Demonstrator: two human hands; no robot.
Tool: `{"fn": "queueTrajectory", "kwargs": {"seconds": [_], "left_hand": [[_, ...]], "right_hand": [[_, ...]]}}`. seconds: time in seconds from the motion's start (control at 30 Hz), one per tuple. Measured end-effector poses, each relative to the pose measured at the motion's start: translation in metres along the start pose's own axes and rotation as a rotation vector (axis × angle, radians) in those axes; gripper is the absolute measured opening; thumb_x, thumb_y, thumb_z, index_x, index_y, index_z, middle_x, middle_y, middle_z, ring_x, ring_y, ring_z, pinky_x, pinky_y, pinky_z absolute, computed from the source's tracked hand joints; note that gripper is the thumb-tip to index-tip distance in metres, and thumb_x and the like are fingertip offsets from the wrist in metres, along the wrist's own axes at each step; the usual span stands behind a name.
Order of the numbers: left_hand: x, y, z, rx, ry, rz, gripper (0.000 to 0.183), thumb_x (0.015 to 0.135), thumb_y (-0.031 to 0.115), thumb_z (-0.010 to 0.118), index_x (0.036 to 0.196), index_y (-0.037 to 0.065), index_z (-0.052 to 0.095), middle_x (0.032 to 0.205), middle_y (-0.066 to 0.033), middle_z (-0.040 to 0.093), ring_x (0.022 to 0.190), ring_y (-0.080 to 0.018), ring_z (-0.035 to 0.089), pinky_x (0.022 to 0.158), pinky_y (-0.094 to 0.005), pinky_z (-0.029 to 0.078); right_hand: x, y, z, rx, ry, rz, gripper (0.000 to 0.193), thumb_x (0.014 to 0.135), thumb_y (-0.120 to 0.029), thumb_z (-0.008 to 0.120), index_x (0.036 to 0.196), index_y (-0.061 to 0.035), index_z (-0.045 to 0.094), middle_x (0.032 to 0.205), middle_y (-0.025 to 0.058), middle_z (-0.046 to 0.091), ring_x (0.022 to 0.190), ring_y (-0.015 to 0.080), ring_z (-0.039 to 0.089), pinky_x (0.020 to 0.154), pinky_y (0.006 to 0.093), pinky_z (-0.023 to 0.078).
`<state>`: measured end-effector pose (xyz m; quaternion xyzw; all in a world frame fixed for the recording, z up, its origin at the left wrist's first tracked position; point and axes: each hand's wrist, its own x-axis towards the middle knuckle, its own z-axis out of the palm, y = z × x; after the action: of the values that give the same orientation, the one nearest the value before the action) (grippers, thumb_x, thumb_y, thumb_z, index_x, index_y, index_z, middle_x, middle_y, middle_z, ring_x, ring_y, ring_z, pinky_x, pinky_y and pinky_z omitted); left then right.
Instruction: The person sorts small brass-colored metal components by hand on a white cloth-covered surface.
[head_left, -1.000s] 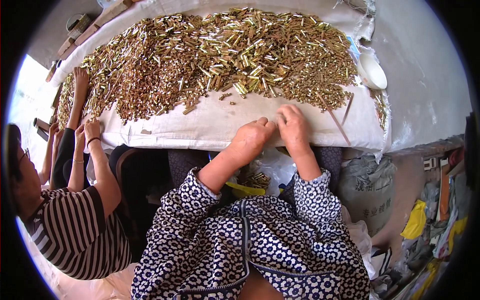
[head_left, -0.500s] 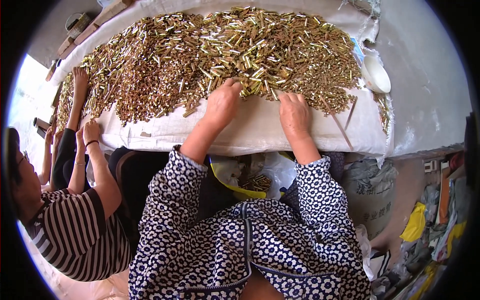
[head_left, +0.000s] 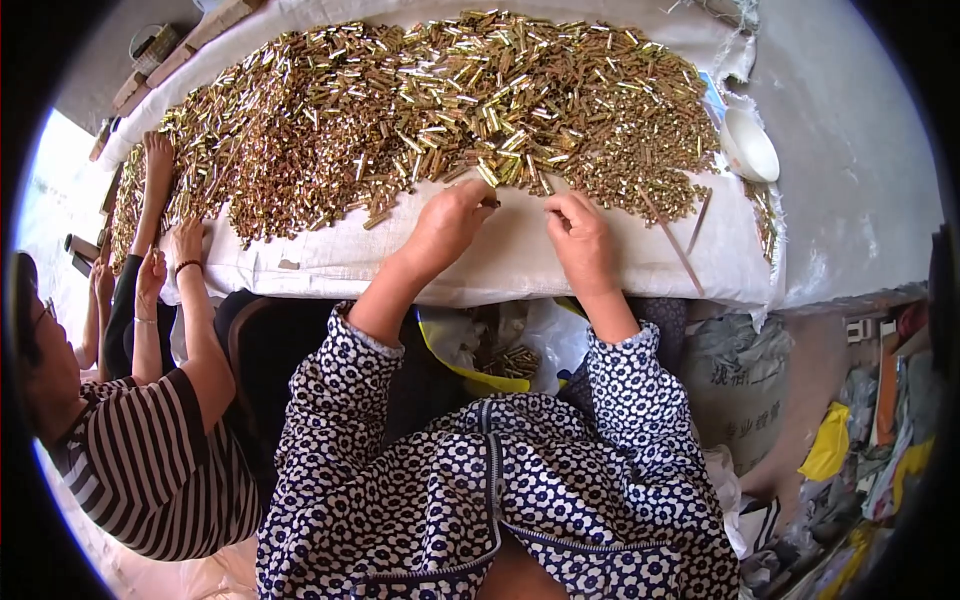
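Observation:
A wide heap of small gold-coloured metal tubes (head_left: 500,100) covers the far part of the cloth-covered table (head_left: 330,262). At the heap's near edge my left hand (head_left: 446,224) is closed, with the dark end of a small metal tube (head_left: 490,203) showing at its fingertips. To its right, my right hand (head_left: 582,240) is pinched shut just over the cloth. A loose gold tube lies right beyond its fingertips; whether the pinch holds a piece I cannot make out.
Two thin sticks (head_left: 672,243) lie right of my right hand. A white bowl (head_left: 750,146) stands at the table's right end. Below the table edge, an open yellow-rimmed bag (head_left: 437,345) holds more tubes. At left, a person in a striped top (head_left: 150,460) works at the heap.
Both my hands have drawn back slightly from the heap toward me, and the right hand's fingers have curled in. The neighbouring person's hands have shifted at the table edge.

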<state>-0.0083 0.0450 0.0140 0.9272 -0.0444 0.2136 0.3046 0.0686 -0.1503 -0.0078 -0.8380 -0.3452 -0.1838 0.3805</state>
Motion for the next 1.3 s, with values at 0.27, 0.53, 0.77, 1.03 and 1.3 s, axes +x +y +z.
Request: {"fn": "queueTrajectory", "kwargs": {"seconds": [0.27,0.53,0.77,1.03,1.3], "left_hand": [[-0.028,0.023,0.000,-0.558,-0.171,-0.274,0.009,0.087,0.003,0.060,0.094,0.002,0.056,0.074,-0.0007,0.057,0.063,-0.0071,0.051,0.057,-0.0237,0.043],[-0.038,0.023,0.004,-0.703,-0.243,-0.372,0.008,0.087,0.003,0.061,0.094,0.003,0.058,0.071,0.0024,0.055,0.061,-0.0045,0.048,0.054,-0.0215,0.041],[-0.041,0.027,0.011,-0.735,-0.188,-0.374,0.010,0.088,0.007,0.063,0.098,0.004,0.060,0.075,0.0035,0.057,0.061,-0.0031,0.050,0.054,-0.0183,0.041],[-0.044,0.024,0.017,-0.984,-0.055,-0.395,0.010,0.088,0.010,0.065,0.093,0.004,0.059,0.071,0.0026,0.058,0.055,-0.0017,0.050,0.048,-0.0159,0.035],[-0.043,0.030,0.016,-1.140,-0.024,-0.497,0.009,0.090,0.014,0.063,0.091,0.006,0.060,0.063,0.0018,0.058,0.050,-0.0018,0.046,0.042,-0.0161,0.030]], "right_hand": [[-0.021,-0.024,-0.004,0.816,-0.175,0.405,0.009,0.084,-0.001,0.064,0.093,-0.0025,0.065,0.084,-0.0057,0.059,0.073,0.0011,0.049,0.065,0.0166,0.040],[-0.031,-0.028,-0.008,0.826,-0.239,0.436,0.011,0.084,-0.004,0.065,0.095,-0.0019,0.065,0.083,-0.0057,0.058,0.073,0.0004,0.048,0.065,0.0156,0.038],[-0.037,-0.020,-0.003,0.879,-0.242,0.450,0.012,0.085,-0.003,0.064,0.096,-0.0006,0.065,0.084,-0.0041,0.060,0.075,0.0019,0.051,0.067,0.0166,0.041],[-0.038,-0.018,-0.002,1.006,-0.266,0.524,0.013,0.085,-0.001,0.062,0.098,0.0003,0.065,0.090,0.0020,0.064,0.081,0.0079,0.059,0.077,0.0219,0.048],[-0.037,-0.021,-0.006,1.190,-0.302,0.588,0.014,0.085,0.000,0.061,0.098,0.0016,0.064,0.091,0.0048,0.065,0.082,0.0118,0.061,0.079,0.0255,0.051]]}}
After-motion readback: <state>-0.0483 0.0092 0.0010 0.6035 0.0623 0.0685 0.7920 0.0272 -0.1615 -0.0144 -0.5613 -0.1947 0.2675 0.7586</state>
